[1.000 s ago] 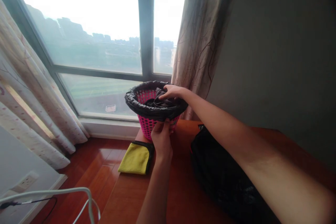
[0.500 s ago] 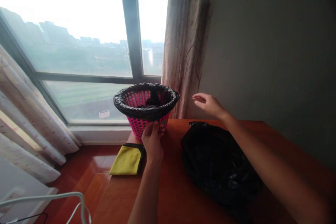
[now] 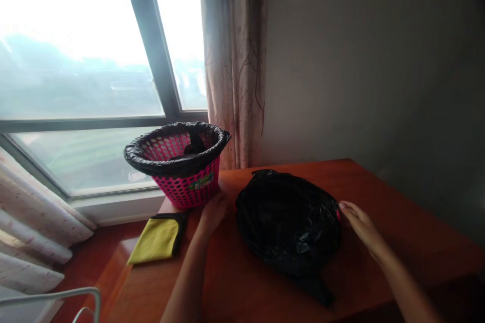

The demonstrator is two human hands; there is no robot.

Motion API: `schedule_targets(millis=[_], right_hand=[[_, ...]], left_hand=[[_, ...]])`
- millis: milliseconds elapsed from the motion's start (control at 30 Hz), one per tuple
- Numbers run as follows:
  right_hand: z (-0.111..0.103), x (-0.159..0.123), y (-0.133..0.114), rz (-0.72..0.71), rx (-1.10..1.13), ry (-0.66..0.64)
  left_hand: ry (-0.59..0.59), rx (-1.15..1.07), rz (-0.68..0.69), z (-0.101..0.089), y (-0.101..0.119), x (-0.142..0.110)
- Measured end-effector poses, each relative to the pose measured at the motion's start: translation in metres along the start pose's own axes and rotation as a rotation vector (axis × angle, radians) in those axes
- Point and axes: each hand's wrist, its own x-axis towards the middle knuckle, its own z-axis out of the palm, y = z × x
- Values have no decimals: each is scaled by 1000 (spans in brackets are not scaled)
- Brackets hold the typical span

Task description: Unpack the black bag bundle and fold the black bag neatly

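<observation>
Table (image 3: 235, 282): basket (image 3: 176, 189), label (image 3: 201, 182) illegible; right hand (image 3: 358, 218) touching bag (image 3: 288, 217), left hand (image 3: 214, 211) blurred; grips unclear.

A basket (image 3: 176, 189) is set at the far left of a counter (image 3: 227, 272), with a liner (image 3: 174, 165) folded over its rim and partly bunched inside. Before the basket, along the counter's left edge, a folded cloth (image 3: 155, 239) is laid. To the basket's right, and nearer, a plastic bag (image 3: 288, 222) is spread. The left hand (image 3: 215, 210) is placed between basket and bag; the right hand (image 3: 356, 214) is positioned at the bag's right edge. Behind, a window (image 3: 76, 86), a curtain (image 3: 235, 60) and a wall (image 3: 341, 60) are ranged from left to right.
</observation>
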Motion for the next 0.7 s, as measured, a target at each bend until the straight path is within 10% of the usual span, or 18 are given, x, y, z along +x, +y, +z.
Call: schedule_targets(millis=[200, 700], right_hand=[[11, -15, -3, 37, 85, -46], [5, -13, -13, -59, 125, -11]], left_hand=[[-312, -69, -207, 12, 9, -13], [-471, -179, -265, 23, 20, -22]])
